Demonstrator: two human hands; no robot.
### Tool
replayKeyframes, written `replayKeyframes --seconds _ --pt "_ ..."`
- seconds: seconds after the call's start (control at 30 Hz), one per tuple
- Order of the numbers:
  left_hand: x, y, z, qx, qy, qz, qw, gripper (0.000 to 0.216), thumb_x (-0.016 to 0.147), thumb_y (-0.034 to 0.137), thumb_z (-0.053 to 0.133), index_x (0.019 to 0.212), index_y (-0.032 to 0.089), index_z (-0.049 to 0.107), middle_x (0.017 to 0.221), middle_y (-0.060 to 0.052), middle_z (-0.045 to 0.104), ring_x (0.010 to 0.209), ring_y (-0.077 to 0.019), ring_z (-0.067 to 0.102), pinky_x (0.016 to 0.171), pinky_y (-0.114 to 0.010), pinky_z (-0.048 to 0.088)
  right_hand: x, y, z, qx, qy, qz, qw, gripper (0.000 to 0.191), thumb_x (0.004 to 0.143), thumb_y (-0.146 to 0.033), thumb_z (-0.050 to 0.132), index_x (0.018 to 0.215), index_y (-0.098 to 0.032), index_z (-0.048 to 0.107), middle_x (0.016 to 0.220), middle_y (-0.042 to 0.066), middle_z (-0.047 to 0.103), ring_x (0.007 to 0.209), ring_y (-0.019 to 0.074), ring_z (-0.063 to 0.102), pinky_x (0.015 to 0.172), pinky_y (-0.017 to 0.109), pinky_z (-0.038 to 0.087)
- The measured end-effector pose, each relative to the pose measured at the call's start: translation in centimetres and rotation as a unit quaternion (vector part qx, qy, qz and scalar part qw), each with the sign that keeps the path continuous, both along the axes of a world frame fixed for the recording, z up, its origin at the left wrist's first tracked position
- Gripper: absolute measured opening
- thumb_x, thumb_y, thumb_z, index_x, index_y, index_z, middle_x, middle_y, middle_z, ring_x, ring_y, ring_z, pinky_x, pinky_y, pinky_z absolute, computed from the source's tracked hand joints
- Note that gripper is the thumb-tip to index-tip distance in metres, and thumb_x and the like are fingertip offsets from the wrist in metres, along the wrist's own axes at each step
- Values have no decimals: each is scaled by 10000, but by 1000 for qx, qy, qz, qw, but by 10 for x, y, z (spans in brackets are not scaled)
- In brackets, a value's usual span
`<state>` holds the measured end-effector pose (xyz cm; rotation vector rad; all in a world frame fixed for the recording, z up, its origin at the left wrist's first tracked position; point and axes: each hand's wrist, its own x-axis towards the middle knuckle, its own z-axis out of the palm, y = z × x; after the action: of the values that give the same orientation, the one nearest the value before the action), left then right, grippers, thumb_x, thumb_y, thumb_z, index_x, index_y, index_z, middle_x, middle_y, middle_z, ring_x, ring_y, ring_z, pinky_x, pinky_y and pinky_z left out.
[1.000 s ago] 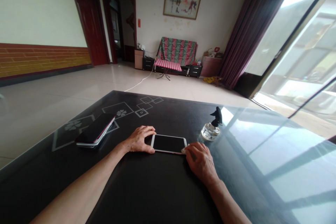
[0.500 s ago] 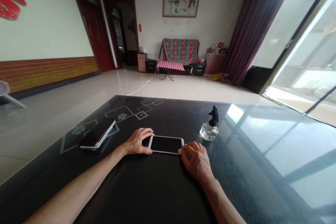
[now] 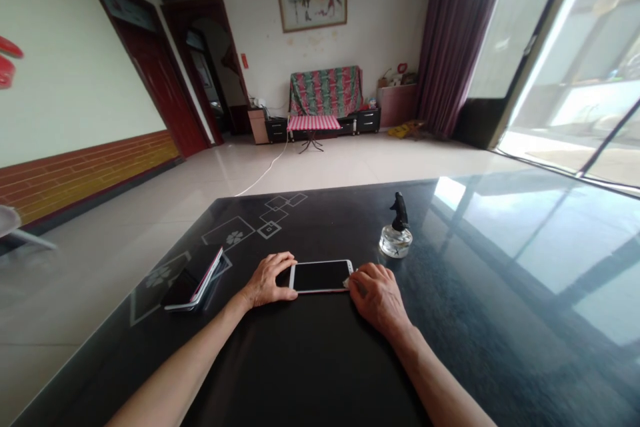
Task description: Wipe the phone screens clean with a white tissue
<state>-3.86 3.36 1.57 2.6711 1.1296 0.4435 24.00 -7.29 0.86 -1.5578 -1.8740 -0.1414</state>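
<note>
A white smartphone [image 3: 320, 275] with a dark screen lies flat on the black glass table [image 3: 300, 373]. My left hand [image 3: 267, 279] grips its left end, thumb along the near edge and fingers over the far edge. My right hand [image 3: 379, 295] rests at the phone's right end, its fingers pinched on a small pale scrap [image 3: 346, 283] that touches the phone's corner. What the scrap is made of is too small to tell.
A small clear spray bottle with a black trigger [image 3: 397, 235] stands just beyond my right hand. A stack of phones or cases [image 3: 195, 279] lies to the left on the table's printed squares. The table's right part reflects the big windows. Tiled floor and a covered sofa [image 3: 326, 91] lie beyond.
The view has swung and tilted, so the room shifts left. Both hands stay at the phone's ends, with my right hand drawn slightly closer to the phone's corner.
</note>
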Motion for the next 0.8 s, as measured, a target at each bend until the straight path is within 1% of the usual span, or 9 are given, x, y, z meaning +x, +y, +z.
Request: replayKeyframes --seconds 0.23,0.4,0.63,0.8 --pt "-1 3 -4 4 -6 -7 1000 694 620 482 769 1236 230 573 1329 -85 525 1194 -298 484 1023 -433 381 0 -3 2 -19 1 -3 1000 163 880 -246 522 834 -224 676 868 44 614 837 179 532 818 329 365" --pt "-2 3 -9 8 -38 -11 999 673 631 503 751 1233 250 585 1325 -79 537 1197 -318 488 1016 -454 392 1 -4 4 -27 2 6 1000 141 857 -235 537 871 -224 677 899 44 621 860 180 542 839 333 367" --pt "-2 4 -11 9 -43 -17 999 677 647 505 741 1245 236 575 1326 -85 531 1203 -324 477 1009 -464 399 0 -5 2 -31 3 0 1000 147 876 -227 535 871 -232 682 905 39 623 860 177 535 834 330 368" --pt "-4 7 -16 15 -47 -32 998 660 667 488 726 1253 232 563 1324 -88 526 1196 -322 478 998 -462 410 -3 -9 6 -41 -18 -5 999 160 901 -225 519 870 -228 675 903 39 620 882 174 525 837 322 354"
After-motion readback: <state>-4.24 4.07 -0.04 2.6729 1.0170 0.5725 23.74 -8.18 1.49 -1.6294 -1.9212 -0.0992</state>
